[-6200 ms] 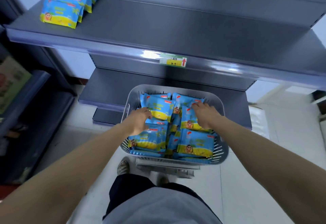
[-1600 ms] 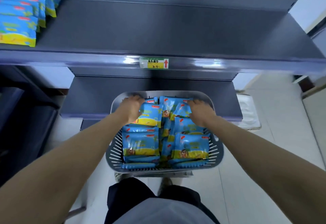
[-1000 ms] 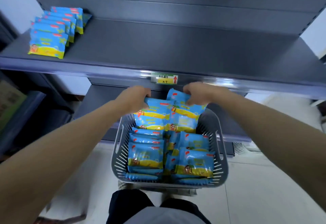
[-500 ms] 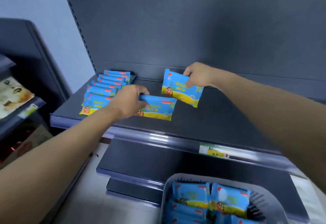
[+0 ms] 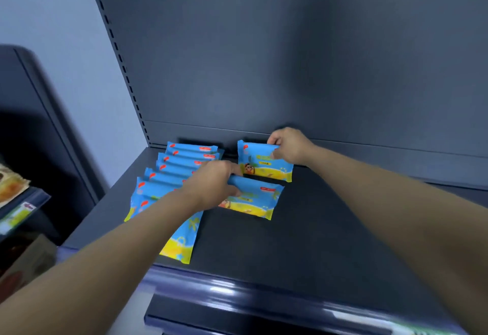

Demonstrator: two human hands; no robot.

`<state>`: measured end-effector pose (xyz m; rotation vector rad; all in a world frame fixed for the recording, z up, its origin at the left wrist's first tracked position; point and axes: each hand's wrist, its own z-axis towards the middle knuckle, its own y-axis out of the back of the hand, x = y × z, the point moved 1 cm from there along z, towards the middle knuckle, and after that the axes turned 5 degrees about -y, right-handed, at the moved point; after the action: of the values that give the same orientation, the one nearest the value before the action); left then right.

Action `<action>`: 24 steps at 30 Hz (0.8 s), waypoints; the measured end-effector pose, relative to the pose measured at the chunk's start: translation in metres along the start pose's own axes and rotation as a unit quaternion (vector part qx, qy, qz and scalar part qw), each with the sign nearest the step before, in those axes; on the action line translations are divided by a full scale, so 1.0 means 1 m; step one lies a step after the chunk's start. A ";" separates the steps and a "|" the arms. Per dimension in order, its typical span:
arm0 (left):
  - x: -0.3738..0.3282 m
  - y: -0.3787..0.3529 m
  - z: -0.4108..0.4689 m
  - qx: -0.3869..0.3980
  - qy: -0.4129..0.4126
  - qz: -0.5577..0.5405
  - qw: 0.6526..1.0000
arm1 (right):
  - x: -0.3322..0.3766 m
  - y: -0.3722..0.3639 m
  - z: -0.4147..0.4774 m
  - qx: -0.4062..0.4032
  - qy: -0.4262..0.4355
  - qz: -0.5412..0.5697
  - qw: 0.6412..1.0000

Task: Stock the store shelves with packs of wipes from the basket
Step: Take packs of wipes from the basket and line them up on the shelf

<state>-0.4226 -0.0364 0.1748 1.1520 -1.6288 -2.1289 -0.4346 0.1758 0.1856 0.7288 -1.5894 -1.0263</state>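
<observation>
Both packs had come down to the shelf (image 5: pixel 330 229); left hand (image 5: pixel 211 185) pinched the front pack (image 5: pixel 257 200) in its grip, right hand (image 5: pixel 289 147) the back pack (image 5: pixel 264 167) at twelve o'clock.

Your left forearm (image 5: pixel 118 255) and right forearm (image 5: pixel 396 202) are bare from the lower edges of the picture up to the wrists, looming broad near the lens and narrowing as they go. Your left hand (image 5: pixel 214 184) and right hand (image 5: pixel 289 147) are bare too, seen from the back; finer detail of the fingers is too soft to tell.
</observation>
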 end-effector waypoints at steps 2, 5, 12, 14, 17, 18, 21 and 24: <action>0.006 0.002 0.014 0.004 -0.002 0.009 1.000 | 0.000 -0.006 0.007 -0.023 -0.002 -0.066 0.998; 0.015 0.001 0.035 0.007 -0.004 0.037 0.999 | 0.000 -0.013 0.013 -0.064 0.014 -0.142 0.988; 0.030 -0.013 0.082 0.020 -0.012 0.124 0.992 | -0.010 -0.004 0.009 -0.123 0.052 -0.171 0.976; 0.030 -0.018 0.092 0.021 -0.011 0.130 0.991 | -0.014 0.001 0.004 -0.138 0.056 -0.167 0.975; 0.027 -0.028 0.099 0.037 0.000 0.141 0.989 | -0.021 0.006 -0.005 -0.147 0.057 -0.172 0.972; 0.026 -0.030 0.100 0.040 0.006 0.141 0.989 | -0.023 0.007 -0.008 -0.149 0.057 -0.175 0.972; 0.020 -0.032 0.100 0.030 0.005 0.155 0.988 | -0.027 0.008 -0.018 -0.157 0.063 -0.181 0.969; 0.009 -0.028 0.094 -0.006 -0.013 0.152 0.988 | -0.027 0.009 -0.030 -0.182 0.078 -0.192 0.961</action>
<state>-0.4860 0.0353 0.1534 0.8121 -1.6761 -1.9632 -0.3984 0.1953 0.1838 0.8547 -1.1006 -1.4587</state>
